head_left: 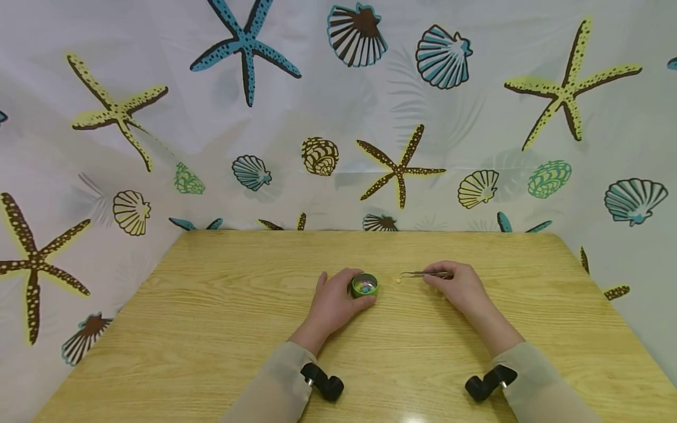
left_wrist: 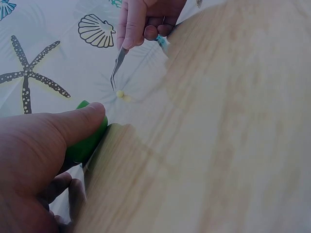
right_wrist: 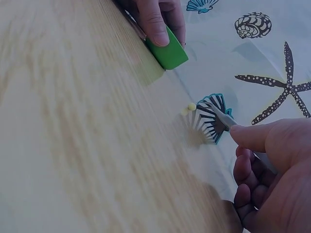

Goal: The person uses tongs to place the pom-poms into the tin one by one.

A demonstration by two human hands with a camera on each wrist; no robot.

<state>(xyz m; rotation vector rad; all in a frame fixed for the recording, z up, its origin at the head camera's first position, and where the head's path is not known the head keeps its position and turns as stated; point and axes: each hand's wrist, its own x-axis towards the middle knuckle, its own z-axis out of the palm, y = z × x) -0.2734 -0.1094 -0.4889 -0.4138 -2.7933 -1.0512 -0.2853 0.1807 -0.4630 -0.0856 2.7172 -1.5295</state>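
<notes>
My left hand (head_left: 334, 302) grips a small round green container (head_left: 373, 292) from its left side, thumb at the near side. Its top is uncovered, and several tiny pastel pieces (head_left: 365, 287) in pink, blue and yellow lie inside. In my right hand (head_left: 459, 286) I pinch metal tweezers (head_left: 423, 274), their bent, narrow tips pointing left. A small round yellow bead (head_left: 398, 281) lies on the wood just by the tips, between the container and my right hand. Both wrist views also show the bead (left_wrist: 120, 93) close to the tips, and the green container's side wall (right_wrist: 168, 52).
The wooden table (head_left: 238, 329) reaches back to a white cloth (head_left: 296, 111) printed with starfish and shells, which hangs behind and along both sides. Dark camera mounts (head_left: 322, 382) sit on both sleeves.
</notes>
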